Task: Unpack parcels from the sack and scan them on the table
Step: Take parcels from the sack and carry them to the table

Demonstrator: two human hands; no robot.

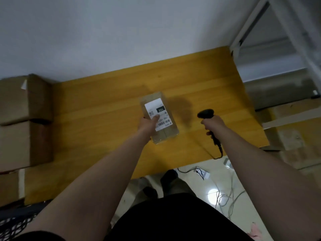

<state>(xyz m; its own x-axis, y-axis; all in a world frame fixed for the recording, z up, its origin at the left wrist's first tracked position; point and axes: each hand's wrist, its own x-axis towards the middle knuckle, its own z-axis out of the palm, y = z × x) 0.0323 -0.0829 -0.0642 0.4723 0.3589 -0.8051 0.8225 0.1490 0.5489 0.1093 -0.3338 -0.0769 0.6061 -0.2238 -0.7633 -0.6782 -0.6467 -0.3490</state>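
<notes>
A: Parcel [165, 124], what does it look like?
B: Small oblong brown carton, glossy as if taped over. The white label [159, 110] on its top face has a dark block reading "102", a small square code and a barcode strip near one edge. Small print is too blurred to read.
A: Where is it?
B: Over the middle of the yellow wooden bench [104, 110], long side running away from the person, with its shadow on the wood to the right. Can't tell if the bottom touches the bench.
A: Left grip [147, 125]?
B: Clamped on the parcel's near-left side, thumb lying across the label. Other fingers are hidden under the carton.
A: Right grip [212, 124]?
B: Wrapped round the handle of a black handheld scanner [205, 113]. The scanner head is just right of the parcel, not touching it. Its cable [219, 150] drops off the bench's near edge.
A: Anything else?
B: Stacked cardboard boxes [22, 119] at the bench's left end, black mesh [15, 223] bottom left, power strip [201, 172] and loose wires on the floor.
</notes>
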